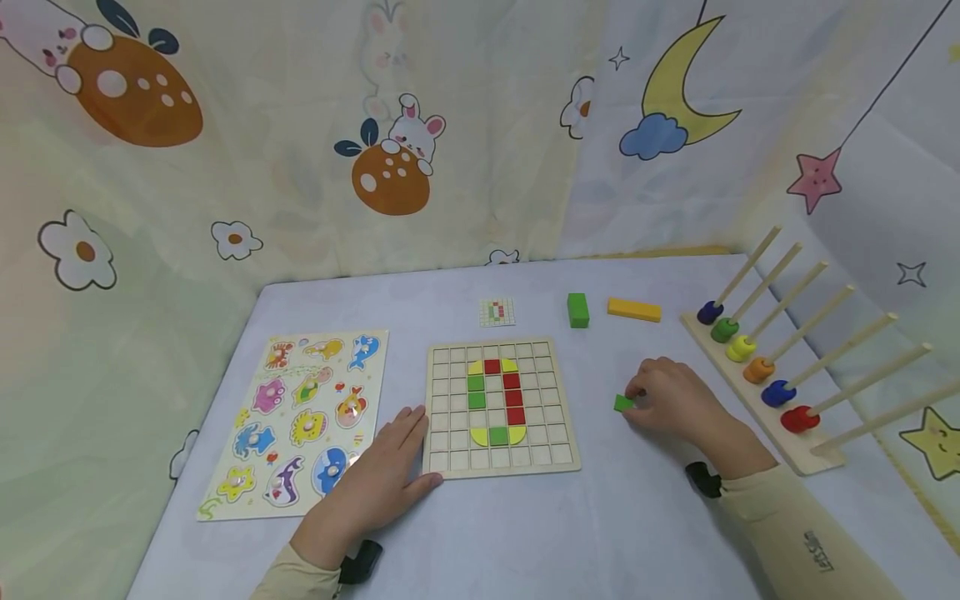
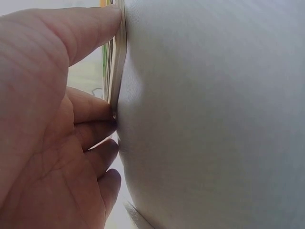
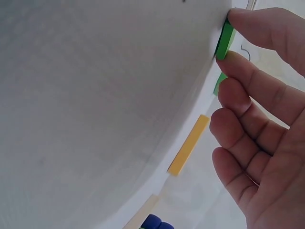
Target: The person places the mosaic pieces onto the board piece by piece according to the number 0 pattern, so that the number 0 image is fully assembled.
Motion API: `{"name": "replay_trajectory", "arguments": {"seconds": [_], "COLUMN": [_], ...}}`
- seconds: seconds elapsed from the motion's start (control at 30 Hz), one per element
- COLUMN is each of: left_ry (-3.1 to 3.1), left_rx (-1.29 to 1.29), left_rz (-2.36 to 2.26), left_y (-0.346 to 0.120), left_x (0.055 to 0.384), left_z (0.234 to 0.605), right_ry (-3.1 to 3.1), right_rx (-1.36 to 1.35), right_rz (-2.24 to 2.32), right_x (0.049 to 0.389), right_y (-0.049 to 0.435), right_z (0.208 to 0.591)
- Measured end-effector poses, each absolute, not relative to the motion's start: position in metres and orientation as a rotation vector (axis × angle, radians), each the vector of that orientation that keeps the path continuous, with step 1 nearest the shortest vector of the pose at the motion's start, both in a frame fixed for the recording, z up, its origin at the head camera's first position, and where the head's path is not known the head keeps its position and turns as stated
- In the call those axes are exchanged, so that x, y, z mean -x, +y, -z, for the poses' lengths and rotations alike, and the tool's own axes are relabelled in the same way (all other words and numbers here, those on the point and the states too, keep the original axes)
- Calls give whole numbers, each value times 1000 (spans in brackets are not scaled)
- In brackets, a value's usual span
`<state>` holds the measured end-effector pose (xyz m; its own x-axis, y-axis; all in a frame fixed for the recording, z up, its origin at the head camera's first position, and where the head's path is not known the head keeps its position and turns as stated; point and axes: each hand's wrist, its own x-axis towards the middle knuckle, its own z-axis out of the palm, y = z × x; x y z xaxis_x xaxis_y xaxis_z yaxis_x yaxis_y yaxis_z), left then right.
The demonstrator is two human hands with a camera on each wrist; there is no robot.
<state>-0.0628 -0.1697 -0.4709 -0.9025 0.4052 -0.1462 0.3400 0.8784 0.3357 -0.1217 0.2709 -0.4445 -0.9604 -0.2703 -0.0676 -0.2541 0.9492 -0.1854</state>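
Observation:
On the table in the head view lies a wooden grid board [image 1: 555, 464] with red, green and yellow pieces laid in a ring on it. My left hand [image 1: 371, 492] rests at its lower left corner, thumb by the front edge and fingers along the left side. In the left wrist view the thumb and fingertips touch the board's edge [image 2: 117, 71]. To the right of the board, my right hand [image 1: 671, 404] pinches a small green square tile [image 1: 623, 403] between thumb and index finger, close over the table. The other right fingers are loosely bent.
Behind the board lie a small pattern card [image 1: 497, 312], a green block [image 1: 577, 311] and an orange-yellow bar [image 1: 633, 310]. An animal knob puzzle [image 1: 247, 392] is on the left. Along the right edge stands a wooden peg rack [image 1: 813, 458] with coloured beads. Printed curtains hang behind.

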Motion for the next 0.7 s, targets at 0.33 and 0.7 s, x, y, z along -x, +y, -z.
{"name": "replay_trajectory", "arguments": {"seconds": [0.33, 0.7], "left_ry": [2844, 2848], "left_rx": [-583, -596], "left_rz": [-444, -448], "left_y": [-171, -171], "left_x": [63, 64], "left_z": [473, 474], "right_ry": [3053, 3045], "right_rx": [417, 460], "right_rz": [299, 311], "right_x": [125, 131], "right_y": [265, 243], "right_z": [444, 442]}}
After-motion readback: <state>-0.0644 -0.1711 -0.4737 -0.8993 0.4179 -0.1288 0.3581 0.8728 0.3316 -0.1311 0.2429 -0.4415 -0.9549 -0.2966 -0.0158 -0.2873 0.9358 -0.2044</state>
